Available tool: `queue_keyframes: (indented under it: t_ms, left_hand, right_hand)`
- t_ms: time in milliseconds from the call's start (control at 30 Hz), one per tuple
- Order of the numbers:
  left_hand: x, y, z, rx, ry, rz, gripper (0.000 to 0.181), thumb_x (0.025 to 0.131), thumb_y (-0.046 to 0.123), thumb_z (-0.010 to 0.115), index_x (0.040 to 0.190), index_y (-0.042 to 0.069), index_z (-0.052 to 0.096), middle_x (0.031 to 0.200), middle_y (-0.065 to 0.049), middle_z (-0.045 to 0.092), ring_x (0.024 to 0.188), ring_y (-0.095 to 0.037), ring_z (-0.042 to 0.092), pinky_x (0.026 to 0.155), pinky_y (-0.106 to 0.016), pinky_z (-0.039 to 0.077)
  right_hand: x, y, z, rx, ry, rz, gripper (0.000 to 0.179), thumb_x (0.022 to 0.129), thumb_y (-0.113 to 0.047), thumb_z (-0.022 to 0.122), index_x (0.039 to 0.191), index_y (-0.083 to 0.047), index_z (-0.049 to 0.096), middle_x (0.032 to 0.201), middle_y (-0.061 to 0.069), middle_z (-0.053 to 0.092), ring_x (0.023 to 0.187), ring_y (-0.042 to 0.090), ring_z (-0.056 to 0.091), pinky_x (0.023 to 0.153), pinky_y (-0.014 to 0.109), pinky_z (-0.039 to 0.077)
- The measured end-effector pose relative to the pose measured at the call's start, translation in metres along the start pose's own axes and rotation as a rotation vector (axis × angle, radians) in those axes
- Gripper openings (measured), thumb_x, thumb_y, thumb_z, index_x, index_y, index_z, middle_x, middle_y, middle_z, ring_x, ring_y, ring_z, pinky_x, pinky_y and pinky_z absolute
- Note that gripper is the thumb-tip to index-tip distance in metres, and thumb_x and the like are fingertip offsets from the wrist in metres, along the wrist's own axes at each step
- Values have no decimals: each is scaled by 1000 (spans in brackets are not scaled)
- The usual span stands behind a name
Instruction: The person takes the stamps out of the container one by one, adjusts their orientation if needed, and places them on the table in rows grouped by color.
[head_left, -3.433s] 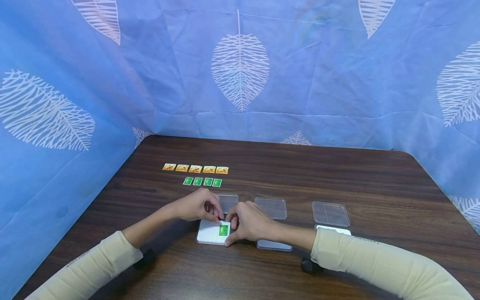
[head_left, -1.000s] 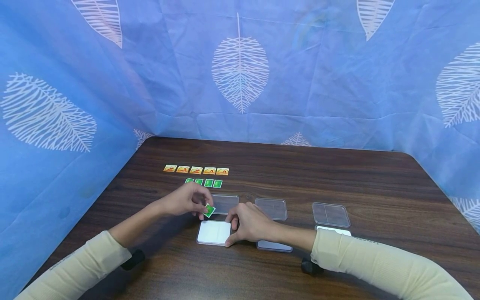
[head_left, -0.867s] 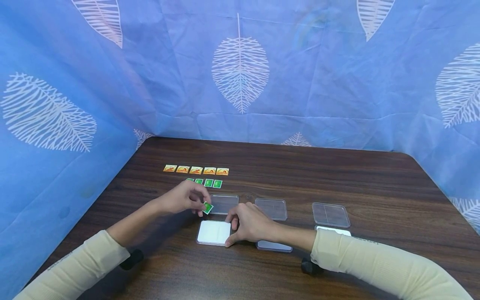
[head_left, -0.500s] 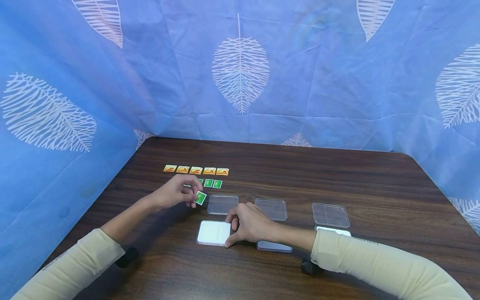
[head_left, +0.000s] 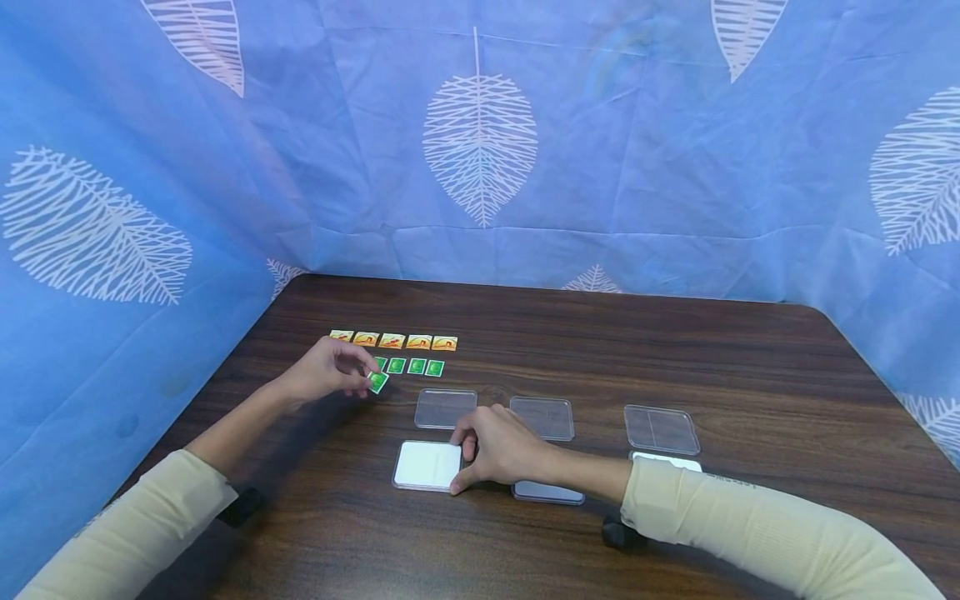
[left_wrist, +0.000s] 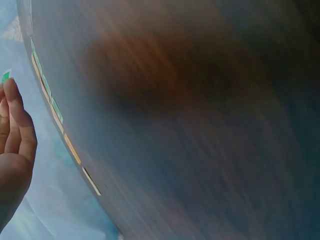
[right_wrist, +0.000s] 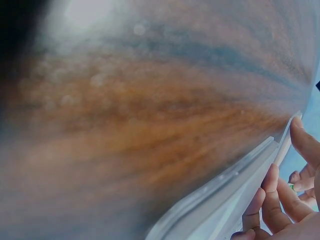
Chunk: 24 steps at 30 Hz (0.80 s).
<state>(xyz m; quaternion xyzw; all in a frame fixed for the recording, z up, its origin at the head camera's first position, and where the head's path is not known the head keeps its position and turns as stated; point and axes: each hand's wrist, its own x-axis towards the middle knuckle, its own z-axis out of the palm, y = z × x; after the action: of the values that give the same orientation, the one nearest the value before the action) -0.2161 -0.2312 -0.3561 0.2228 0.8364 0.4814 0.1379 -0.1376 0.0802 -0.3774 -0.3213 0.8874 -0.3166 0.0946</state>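
Observation:
My left hand [head_left: 326, 371] pinches a small green stamp [head_left: 378, 382] with a white border, held by its edge near the left end of a row of green stamps [head_left: 416, 367]. In the left wrist view, a corner of that green stamp [left_wrist: 6, 76] shows above the fingertips. My right hand [head_left: 501, 446] grips the right edge of a clear shallow case with a white insert [head_left: 423, 465], thumb at the near corner and fingers at the far one. From the right wrist, the gripped case [right_wrist: 284, 150] is seen edge-on beyond a nearer case [right_wrist: 215, 200].
Behind the green row lies a row of orange stamps [head_left: 392, 341]. Clear lids [head_left: 446, 408] rest beyond the cases, one more lid [head_left: 542, 418] in the middle and another lid [head_left: 662, 429] at right. Two further cases [head_left: 549, 492] are partly hidden by my right arm.
My left hand has lifted the green stamp off the white insert and carried it back and left to the green row. The right hand has kept its grip on the case.

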Motion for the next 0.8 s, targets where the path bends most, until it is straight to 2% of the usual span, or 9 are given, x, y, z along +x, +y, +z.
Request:
queue_keyframes:
  t_ms: [133, 300, 567, 800]
  left_hand:
    - [0, -3, -9, 67, 54, -37, 19, 90, -12, 67, 109, -10, 72, 92, -15, 74, 76, -27, 69, 61, -32, 53]
    - [1, -8, -18, 102, 104, -93, 20, 91, -8, 71, 111, -8, 74, 94, -12, 71, 75, -24, 64, 60, -31, 49]
    - [9, -17, -32, 149, 119, -134, 19, 91, -5, 73, 110, -10, 74, 90, -9, 72, 73, -17, 61, 60, -31, 45]
    - [22, -28, -39, 184, 135, -179, 17, 92, -4, 74, 108, -8, 75, 86, -5, 69, 73, -19, 60, 59, -31, 46]
  right_hand:
    - [0, 0, -1, 4, 2, -3, 40, 66, -23, 100, 94, -5, 76, 64, -13, 57, 59, 0, 49, 68, 26, 48]
    - [0, 0, -1, 11, -4, 0, 40, 67, -22, 99, 94, -5, 76, 64, -13, 57, 58, 0, 49, 67, 25, 47]
    - [0, -1, -1, 8, -1, 1, 40, 67, -22, 100, 94, -5, 76, 64, -12, 57, 58, 0, 48, 66, 25, 47]
    - [-1, -2, -1, 5, -2, 4, 41, 66, -22, 100, 95, -4, 76, 64, -11, 56, 58, 1, 48, 68, 26, 47]
